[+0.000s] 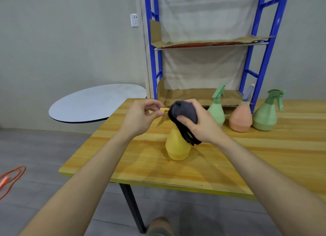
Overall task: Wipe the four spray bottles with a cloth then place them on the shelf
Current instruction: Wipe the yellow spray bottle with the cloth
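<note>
Yellow spray bottle [178, 147], left hand [141, 117] pinching nozzle [163, 109], right hand [202, 124] gripping cloth [183, 110] atop

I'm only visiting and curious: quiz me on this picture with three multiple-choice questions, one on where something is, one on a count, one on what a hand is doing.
1. Where do the pale green plastic spray bottle, the salmon-orange plastic spray bottle and the darker green plastic spray bottle stand?
A. inside a box
B. on the yellow wooden table
C. on a chair

2. How many spray bottles are in view?
A. two
B. three
C. four

3. What is the left hand doing?
A. pinching the nozzle of the yellow plastic spray bottle
B. lying flat on the table
C. holding a cup

Answers:
1 B, their bases rest on the tabletop.
2 C, those three plus the yellow one.
3 A, thumb and fingers close on the nozzle, while the right hand holds the dark grey cloth over the bottle's head.
</note>
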`<action>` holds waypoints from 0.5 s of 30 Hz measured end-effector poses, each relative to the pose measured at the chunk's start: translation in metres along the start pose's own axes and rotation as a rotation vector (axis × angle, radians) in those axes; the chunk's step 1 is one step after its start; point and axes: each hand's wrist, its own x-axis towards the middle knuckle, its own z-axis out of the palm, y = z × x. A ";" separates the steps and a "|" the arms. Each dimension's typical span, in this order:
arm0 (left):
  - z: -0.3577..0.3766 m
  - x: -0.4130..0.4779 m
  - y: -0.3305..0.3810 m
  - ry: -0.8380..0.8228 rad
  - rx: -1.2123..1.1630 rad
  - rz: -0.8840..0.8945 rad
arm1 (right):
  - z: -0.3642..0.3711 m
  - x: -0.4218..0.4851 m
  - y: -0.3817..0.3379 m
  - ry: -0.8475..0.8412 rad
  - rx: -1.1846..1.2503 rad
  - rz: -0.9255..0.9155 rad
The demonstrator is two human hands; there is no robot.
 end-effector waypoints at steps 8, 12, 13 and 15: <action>-0.004 -0.002 0.026 -0.070 0.152 -0.019 | -0.016 -0.050 0.055 0.000 -0.067 0.237; -0.017 0.016 0.029 -0.133 0.183 0.059 | -0.027 -0.049 0.052 -0.036 -0.135 0.194; -0.018 0.022 0.028 -0.175 0.216 0.088 | -0.028 -0.049 0.051 -0.035 -0.128 0.198; -0.011 0.036 0.023 -0.304 0.324 0.137 | -0.030 -0.047 0.046 -0.022 -0.110 0.202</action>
